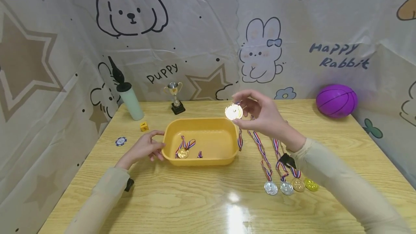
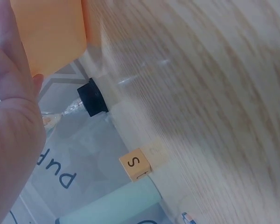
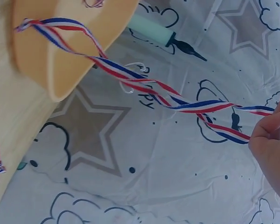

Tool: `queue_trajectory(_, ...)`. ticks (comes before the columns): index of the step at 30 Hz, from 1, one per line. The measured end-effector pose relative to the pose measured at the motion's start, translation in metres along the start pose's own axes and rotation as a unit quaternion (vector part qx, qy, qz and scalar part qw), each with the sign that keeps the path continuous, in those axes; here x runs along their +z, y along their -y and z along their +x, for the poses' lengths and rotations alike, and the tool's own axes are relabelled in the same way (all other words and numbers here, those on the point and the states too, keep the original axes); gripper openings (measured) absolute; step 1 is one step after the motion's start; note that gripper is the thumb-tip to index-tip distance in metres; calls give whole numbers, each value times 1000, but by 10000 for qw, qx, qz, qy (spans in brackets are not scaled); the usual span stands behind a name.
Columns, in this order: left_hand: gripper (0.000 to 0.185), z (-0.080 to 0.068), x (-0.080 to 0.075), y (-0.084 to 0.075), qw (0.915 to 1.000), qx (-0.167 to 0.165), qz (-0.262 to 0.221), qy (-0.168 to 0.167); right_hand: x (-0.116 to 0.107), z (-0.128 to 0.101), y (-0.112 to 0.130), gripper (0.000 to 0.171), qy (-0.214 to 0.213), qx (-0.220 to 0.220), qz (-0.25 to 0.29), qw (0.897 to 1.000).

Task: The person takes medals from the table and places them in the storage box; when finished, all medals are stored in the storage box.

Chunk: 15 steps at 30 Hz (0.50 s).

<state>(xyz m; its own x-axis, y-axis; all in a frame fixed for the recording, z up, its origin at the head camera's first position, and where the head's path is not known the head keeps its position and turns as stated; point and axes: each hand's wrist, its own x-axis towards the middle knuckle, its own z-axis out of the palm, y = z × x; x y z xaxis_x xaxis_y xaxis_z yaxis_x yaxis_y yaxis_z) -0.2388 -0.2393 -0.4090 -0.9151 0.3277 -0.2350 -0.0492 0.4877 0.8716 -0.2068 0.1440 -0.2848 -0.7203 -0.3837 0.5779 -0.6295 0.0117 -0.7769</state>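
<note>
My right hand [image 1: 258,113] holds a shiny medal [image 1: 234,111] by its edge, raised above the right end of a yellow plastic basin [image 1: 201,161]. From the medal a red, white and blue ribbon [image 3: 130,79] hangs down past the basin's right end. My left hand [image 1: 147,145] rests its fingers against the basin's left end; in the left wrist view they lie along the outer wall. Inside the basin are a gold medal [image 1: 183,153] with its ribbon and a small bit of striped ribbon [image 1: 199,154].
Right of the basin lie two silver medals [image 1: 271,187], a bronze one [image 1: 298,185] and a gold one [image 1: 311,184], ribbons stretching back. Behind stand a trophy cup [image 1: 175,98], a green pump [image 1: 131,102] and a purple ball [image 1: 336,100]. A yellow cube [image 1: 144,126] and poker chip [image 1: 121,141] lie left.
</note>
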Motion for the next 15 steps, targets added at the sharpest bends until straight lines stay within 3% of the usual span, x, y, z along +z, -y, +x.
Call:
queue_trajectory(7, 60, 0, -1, 1, 10000, 7, 67, -36, 21, 24, 0, 46, 101, -584, 328, 9977)
queue_trajectory(15, 59, -1, 0, 0, 10000, 14, 82, -31, 47, 44, 4, 46, 275, -818, 497, 9950)
